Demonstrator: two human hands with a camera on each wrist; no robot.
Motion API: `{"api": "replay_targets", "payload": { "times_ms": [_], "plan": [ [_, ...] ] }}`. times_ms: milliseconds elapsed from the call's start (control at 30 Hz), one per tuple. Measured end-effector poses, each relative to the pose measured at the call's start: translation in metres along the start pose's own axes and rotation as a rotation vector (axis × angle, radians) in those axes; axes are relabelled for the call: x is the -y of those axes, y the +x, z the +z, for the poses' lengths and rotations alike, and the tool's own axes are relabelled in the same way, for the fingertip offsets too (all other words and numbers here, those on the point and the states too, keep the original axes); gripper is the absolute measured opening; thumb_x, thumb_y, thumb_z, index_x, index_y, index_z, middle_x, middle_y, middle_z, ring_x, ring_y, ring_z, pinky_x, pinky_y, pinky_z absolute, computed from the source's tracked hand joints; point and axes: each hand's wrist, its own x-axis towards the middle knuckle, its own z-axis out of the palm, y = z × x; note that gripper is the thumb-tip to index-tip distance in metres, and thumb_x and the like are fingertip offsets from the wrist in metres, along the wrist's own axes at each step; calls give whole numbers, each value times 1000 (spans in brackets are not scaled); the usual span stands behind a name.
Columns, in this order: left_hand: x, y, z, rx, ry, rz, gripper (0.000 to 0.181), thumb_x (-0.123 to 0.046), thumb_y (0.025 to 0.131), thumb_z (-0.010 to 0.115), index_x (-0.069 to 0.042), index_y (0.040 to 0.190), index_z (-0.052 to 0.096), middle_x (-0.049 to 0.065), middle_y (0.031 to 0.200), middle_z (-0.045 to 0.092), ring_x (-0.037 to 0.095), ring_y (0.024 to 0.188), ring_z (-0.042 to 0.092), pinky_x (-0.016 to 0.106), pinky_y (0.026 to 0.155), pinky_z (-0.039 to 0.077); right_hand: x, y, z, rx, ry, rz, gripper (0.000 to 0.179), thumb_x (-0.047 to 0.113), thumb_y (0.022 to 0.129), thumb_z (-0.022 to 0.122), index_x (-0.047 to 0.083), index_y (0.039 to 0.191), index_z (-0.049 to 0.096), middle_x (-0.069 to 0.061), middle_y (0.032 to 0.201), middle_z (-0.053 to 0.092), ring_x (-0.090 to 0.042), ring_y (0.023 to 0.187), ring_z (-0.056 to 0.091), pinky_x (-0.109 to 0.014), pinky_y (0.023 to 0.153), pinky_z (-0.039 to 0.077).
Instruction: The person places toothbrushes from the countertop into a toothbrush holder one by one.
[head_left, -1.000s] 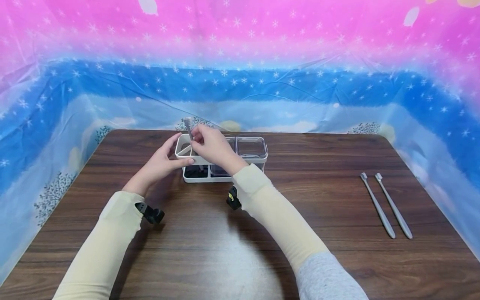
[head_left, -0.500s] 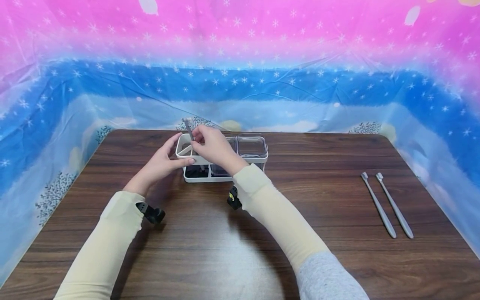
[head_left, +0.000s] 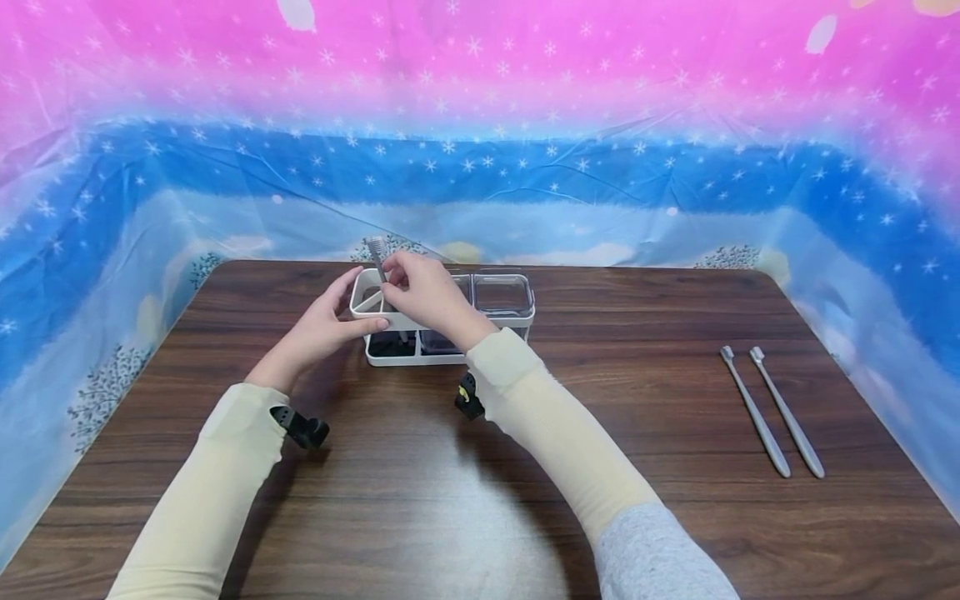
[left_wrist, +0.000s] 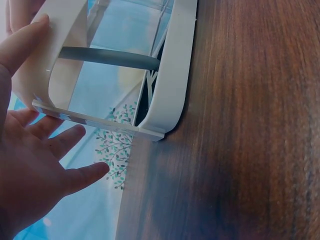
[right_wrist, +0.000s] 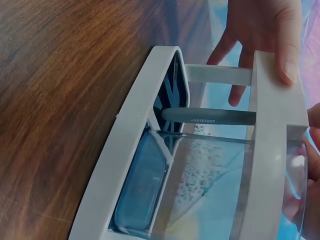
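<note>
A white two-tier toothbrush holder [head_left: 510, 321] stands near the table's far edge. My left hand [head_left: 324, 323] grips its upper tier at the left end, thumb on the front face and other fingers at the side and behind. Between thumb and fingertips, my right hand [head_left: 429, 293] pinches a grey toothbrush [head_left: 377, 254] just below its head, bristles upward. The handle [right_wrist: 215, 116] runs down through the upper tier, and its rounded end is at the dark lower tray [right_wrist: 175, 85], as the right wrist view shows.
Clear cups [head_left: 504, 294] sit in the holder's right part. Two more grey toothbrushes [head_left: 756, 412] lie side by side on the right of the brown wooden table [head_left: 615, 400]. A pink and blue snowflake-patterned cloth [head_left: 570, 167] hangs around the table.
</note>
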Motion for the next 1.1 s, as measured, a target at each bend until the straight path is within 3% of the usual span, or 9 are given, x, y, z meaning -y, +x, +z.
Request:
{"api": "replay_targets", "payload": {
  "times_ms": [367, 633, 867, 1100],
  "plan": [
    [1, 1, 1, -14, 11, 5, 98, -28, 86, 74, -15, 156, 6, 18, 147, 36, 33, 126, 47, 45, 98, 43, -7, -6, -39, 6, -16, 1, 34, 19, 94, 60, 6, 125, 57, -5, 112, 64, -18, 105, 59, -27, 93, 46],
    [0, 0, 1, -15, 33, -2, 99, -29, 86, 74, -15, 156, 5, 20, 149, 34, 37, 128, 45, 51, 101, 40, -24, -20, -82, -22, 23, -5, 32, 16, 94, 60, 2, 123, 57, -8, 108, 64, -20, 103, 57, -33, 93, 47],
    [0, -1, -1, -17, 44, -1, 100, -29, 86, 74, -16, 156, 5, 20, 150, 32, 37, 129, 44, 52, 101, 39, -54, -47, -116, -36, -4, 20, 33, 17, 94, 61, 1, 122, 56, -13, 112, 63, -24, 105, 57, -39, 96, 45],
    [-1, -1, 0, -13, 66, 17, 99, -28, 86, 74, -14, 156, 5, 21, 150, 33, 36, 131, 41, 52, 104, 37, -95, -90, -151, -105, -53, 127, 36, 18, 93, 61, 1, 125, 55, -16, 111, 64, -29, 102, 60, -43, 87, 50]
  ]
}}
